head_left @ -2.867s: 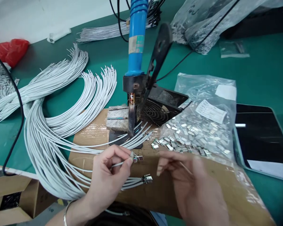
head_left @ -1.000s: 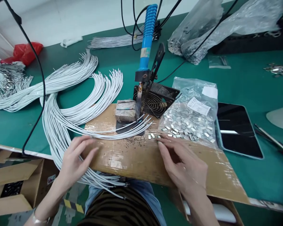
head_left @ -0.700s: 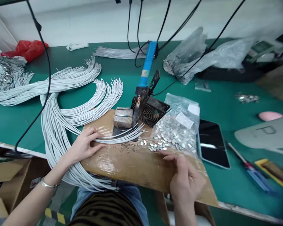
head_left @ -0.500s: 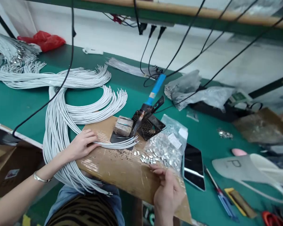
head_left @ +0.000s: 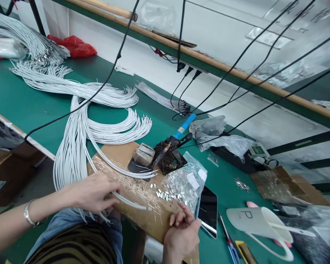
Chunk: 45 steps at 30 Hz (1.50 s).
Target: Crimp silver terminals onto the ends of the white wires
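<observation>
Has blue soldering iron (head_left: 184, 126) and black fan (head_left: 166, 161) on far side, shiny pieces (head_left: 167, 195) mid-scene, black cable (head_left: 119, 55) over wire bundles (head_left: 73, 154) left. Pinches slim, bent white wire (head_left: 136, 205) in left hand (head_left: 97, 192) above near cardboard (head_left: 151, 223); holds right hand (head_left: 183, 233) apart, half-curled, grip unclear.

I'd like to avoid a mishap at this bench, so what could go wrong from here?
First, several white wires appear to end close to the tip of the soldering iron; if it is hot, their coating could scorch. Second, small metal pieces lie loose on the cardboard near the right hand, so a careless brush might scatter them.
</observation>
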Tool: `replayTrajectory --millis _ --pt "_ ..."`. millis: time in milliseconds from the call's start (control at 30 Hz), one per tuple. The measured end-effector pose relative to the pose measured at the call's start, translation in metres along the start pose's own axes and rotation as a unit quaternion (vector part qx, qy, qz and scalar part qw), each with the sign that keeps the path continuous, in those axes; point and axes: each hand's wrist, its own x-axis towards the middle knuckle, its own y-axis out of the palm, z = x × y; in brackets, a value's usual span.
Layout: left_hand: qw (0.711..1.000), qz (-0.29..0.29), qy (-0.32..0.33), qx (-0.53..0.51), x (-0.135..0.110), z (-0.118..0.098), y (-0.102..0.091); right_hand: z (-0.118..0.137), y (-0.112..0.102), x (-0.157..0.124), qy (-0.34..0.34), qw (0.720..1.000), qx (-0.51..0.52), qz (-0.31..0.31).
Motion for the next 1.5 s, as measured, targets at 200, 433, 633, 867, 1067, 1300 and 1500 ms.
replayTrajectory --millis 200,433,633,867,1067,1300,1500 --pt "0.998 0.014 -0.038 -0.051 0.04 -0.014 0.036 -0.009 -0.003 -0.005 -0.013 0.998 0.019 -0.05" --pt "0.998 -0.052 -0.022 -0.031 0.054 -0.016 0.054 -0.014 -0.005 -0.005 0.002 0.997 0.028 -0.074" --pt "0.986 0.097 0.093 -0.096 0.029 -0.05 0.02 -0.005 0.001 -0.008 0.004 0.998 0.015 -0.067" --pt "0.874 0.076 -0.179 -0.446 0.036 -0.03 0.038 0.024 0.023 -0.048 0.052 0.996 -0.047 0.061" --pt "0.829 0.038 -0.207 -0.519 0.026 -0.028 0.022 0.066 0.054 -0.065 0.051 0.983 -0.096 0.151" --pt "0.778 0.03 -0.189 -0.598 0.017 -0.033 0.012 0.084 0.084 -0.064 0.06 0.97 -0.074 0.224" --pt "0.776 0.058 -0.193 -0.598 0.016 -0.035 0.009 0.088 0.092 -0.064 0.063 0.962 -0.055 0.259"
